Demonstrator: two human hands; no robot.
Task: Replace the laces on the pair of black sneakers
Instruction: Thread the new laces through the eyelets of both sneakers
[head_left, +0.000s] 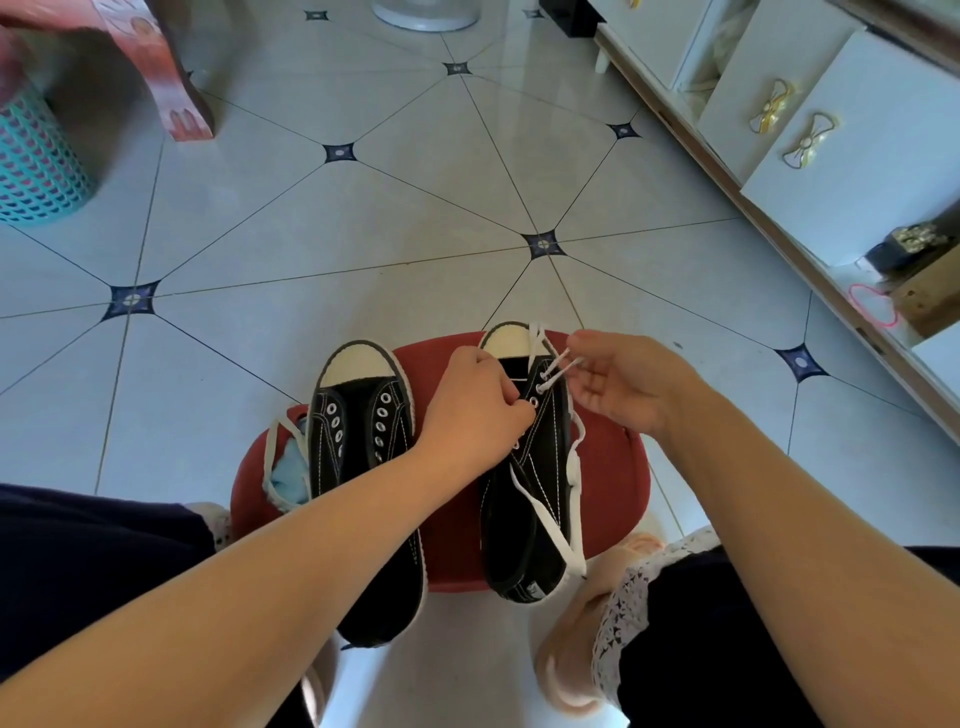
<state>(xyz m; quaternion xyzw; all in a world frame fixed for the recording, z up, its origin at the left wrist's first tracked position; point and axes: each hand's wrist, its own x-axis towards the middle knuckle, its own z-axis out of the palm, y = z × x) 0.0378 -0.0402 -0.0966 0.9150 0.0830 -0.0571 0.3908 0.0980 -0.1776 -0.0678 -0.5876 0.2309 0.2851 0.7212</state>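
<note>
While the right sneaker (530, 519) sits on the stool (613, 467), the right hand (623, 384) pinches the lace (558, 366) between thumb and forefinger, just beside the toe-end eyelets. The left hand (470, 415) curls its fingers onto the eyelet row, gripping that sneaker.

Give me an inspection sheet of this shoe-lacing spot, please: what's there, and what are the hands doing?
Surface: red stool, carrying both sneakers.
Job's things: left sneaker, eyelets empty; right sneaker, partly threaded with a white lace that trails over its side.
Clutter: loose lace and a light blue item beside the left sneaker.
Hands: left hand grips the right sneaker at its eyelets; right hand pinches the white lace near the toe.
Cables: nothing seen.
Surroundings: tiled floor, teal basket far left, white cabinet on the right.
</note>
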